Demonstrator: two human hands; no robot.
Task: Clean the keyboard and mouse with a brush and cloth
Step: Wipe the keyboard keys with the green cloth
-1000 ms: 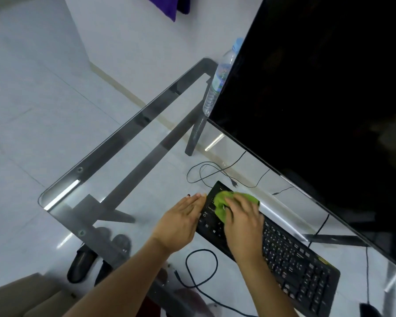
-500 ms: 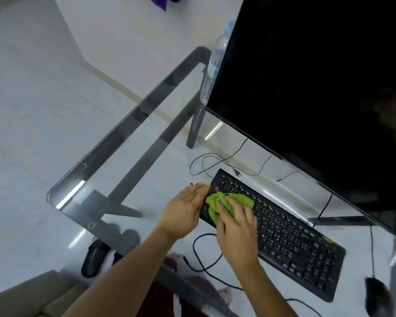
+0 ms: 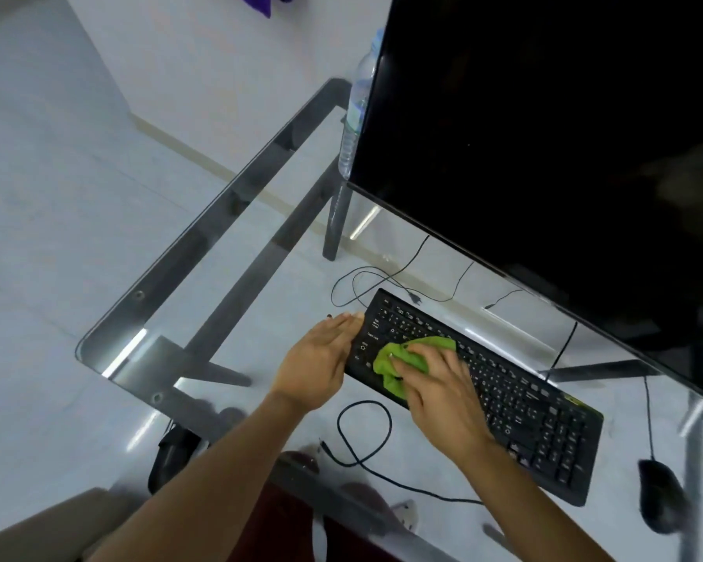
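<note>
A black keyboard (image 3: pixel 516 403) lies at a slant on the glass table (image 3: pixel 204 253). My right hand (image 3: pixel 443 399) presses a bunched green cloth (image 3: pixel 398 358) onto the keyboard's left part. With its fingers straight and together, my left hand (image 3: pixel 317 358) rests flat against the keyboard's left end. A black mouse (image 3: pixel 660 496) sits at the right, beyond the keyboard's right end, its cable running up toward the monitor. No brush is in view.
A large dark monitor (image 3: pixel 544 135) stands behind the keyboard. A clear water bottle (image 3: pixel 356 111) is at its left edge. Loose black cables (image 3: pixel 366 436) lie in front of and behind the keyboard. Dark shoes (image 3: pixel 171 452) show through the glass.
My right hand has slid the green cloth from the keyboard's far left corner toward its near edge and slightly right. My left hand stays against the keyboard's left end.
</note>
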